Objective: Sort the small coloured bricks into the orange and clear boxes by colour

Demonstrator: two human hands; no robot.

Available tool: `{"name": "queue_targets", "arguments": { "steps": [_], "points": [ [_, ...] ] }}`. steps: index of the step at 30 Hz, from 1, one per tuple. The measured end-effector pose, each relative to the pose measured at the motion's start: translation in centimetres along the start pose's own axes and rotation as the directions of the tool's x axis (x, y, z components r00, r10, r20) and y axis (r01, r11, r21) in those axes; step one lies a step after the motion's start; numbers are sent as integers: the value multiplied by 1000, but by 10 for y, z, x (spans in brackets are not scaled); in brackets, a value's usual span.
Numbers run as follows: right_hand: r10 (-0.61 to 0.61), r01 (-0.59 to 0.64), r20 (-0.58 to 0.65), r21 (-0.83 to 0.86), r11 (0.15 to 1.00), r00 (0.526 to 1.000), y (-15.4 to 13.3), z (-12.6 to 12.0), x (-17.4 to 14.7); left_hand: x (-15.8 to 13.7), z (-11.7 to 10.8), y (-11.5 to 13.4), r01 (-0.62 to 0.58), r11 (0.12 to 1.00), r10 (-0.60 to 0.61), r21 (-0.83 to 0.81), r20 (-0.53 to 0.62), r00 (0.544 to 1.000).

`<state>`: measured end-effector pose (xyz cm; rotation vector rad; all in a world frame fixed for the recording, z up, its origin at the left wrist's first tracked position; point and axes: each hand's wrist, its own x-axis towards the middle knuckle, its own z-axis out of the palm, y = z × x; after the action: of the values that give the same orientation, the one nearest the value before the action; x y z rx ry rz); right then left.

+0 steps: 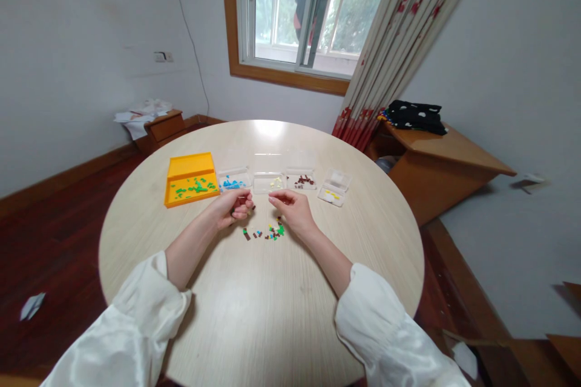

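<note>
My left hand is closed, fingers curled, above the table in front of the clear boxes; what it holds, if anything, is hidden. Facing it, my right hand has thumb and fingertips pressed together, and anything between them is too small to make out. Below both hands lie loose small building bricks in green, brown, yellow and blue. A brown and green brick piece rests left of them. Beyond my hands stand a clear box with blue bricks, one with pale yellow bricks and one with brown bricks.
An open orange box with green bricks stands left on the round table. A small clear box with yellow pieces is at the right. Behind are a window and a curtain; a wooden cabinet stands right.
</note>
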<state>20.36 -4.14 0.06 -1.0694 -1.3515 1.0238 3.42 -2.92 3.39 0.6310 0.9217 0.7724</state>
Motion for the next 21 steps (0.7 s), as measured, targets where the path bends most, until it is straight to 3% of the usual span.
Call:
{"name": "queue_targets", "arguments": {
  "steps": [8, 14, 17, 19, 20, 21],
  "points": [
    [-84, 96, 102, -117, 988, 991, -5, 6, -8, -1, -3, -4, 137, 985, -151, 104, 144, 978],
    [-107, 127, 159, -121, 984, 981, -5, 7, -11, 1, -2, -7, 118, 991, -128, 70, 175, 976],
    [-94, 112, 137, -134, 985, 986, -5, 3, -9, 1, -1, -3, 33, 999, -35, 22, 103, 994],
    [-87, 105, 110, -174, 979, 990, -8, -2, -7, 1, -3, 3, -120, 991, 118, -53, -38, 992],
    [-86, 107, 109, -207, 972, 990, -10, -6, -5, 1, -5, 6, -238, 968, 225, -81, -137, 965],
    [-79, 108, 126, -245, 964, 989, -12, -10, -4, 1, -8, 10, -368, 926, 338, -87, -243, 909]
  ]
}}
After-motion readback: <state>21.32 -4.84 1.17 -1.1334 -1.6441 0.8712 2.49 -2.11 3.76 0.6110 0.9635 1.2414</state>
